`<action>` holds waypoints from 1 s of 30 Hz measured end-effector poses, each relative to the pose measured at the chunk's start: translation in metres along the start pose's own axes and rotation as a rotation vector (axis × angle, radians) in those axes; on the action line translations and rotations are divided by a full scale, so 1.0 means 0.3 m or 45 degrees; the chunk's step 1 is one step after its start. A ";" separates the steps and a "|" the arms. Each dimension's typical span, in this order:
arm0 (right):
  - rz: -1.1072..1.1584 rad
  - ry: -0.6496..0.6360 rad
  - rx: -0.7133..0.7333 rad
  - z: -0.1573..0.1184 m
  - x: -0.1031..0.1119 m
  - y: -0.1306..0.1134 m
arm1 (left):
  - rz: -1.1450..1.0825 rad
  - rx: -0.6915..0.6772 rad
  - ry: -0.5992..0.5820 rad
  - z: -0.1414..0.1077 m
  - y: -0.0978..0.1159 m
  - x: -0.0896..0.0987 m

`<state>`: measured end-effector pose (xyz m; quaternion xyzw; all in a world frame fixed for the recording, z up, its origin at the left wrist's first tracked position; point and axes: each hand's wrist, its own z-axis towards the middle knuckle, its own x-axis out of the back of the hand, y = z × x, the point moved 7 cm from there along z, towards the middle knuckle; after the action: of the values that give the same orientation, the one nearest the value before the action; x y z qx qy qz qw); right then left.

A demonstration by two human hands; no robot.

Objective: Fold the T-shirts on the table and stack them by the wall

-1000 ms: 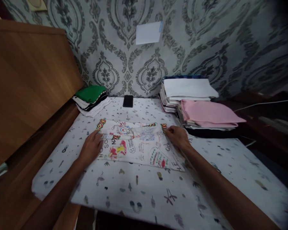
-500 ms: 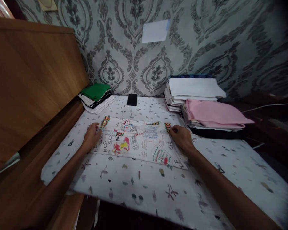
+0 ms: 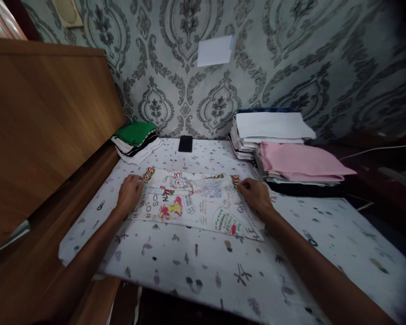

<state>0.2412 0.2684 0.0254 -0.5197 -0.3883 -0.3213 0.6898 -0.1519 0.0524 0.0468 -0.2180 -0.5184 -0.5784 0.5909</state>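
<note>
Cloth (image 3: 196, 212) with drawings lies flat on the table (image 3: 171, 266), between two hands held apart. Right hand (image 3: 257, 194) pinches its right end; left hand (image 3: 129, 195) touches the left end, but whether it grips, I cannot tell. Beyond lies a black object (image 3: 185, 143). A green-topped pile (image 3: 135, 134) is near the cabinet (image 3: 50, 135); pink-topped (image 3: 304, 161) and white-topped stacks (image 3: 272, 125) stand past the right hand. Small writing is too blurred for reading.
</note>
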 end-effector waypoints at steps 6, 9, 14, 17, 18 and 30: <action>0.072 0.049 -0.002 -0.041 0.041 -0.035 | 0.062 -0.288 -0.305 -0.056 0.073 -0.096; 0.057 0.092 0.194 -0.087 0.055 -0.136 | 0.077 -0.284 -0.392 -0.079 0.057 -0.123; 0.105 -0.167 0.724 -0.191 -0.043 -0.456 | 0.109 -0.376 -0.367 -0.046 0.085 -0.094; 0.052 -0.386 0.921 -0.242 -0.160 -0.630 | 0.109 -0.478 -0.397 -0.009 0.134 -0.080; 0.022 -0.428 0.955 -0.253 -0.197 -0.669 | 0.100 -0.508 -0.411 -0.002 0.148 -0.077; -0.034 -0.512 0.960 -0.296 -0.327 -0.727 | -0.585 0.224 -0.169 0.009 -0.135 0.005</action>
<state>0.0261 0.1314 0.0280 -0.2784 -0.6119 -0.0581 0.7380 -0.1899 0.0444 0.0354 -0.0797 -0.6404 -0.6347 0.4251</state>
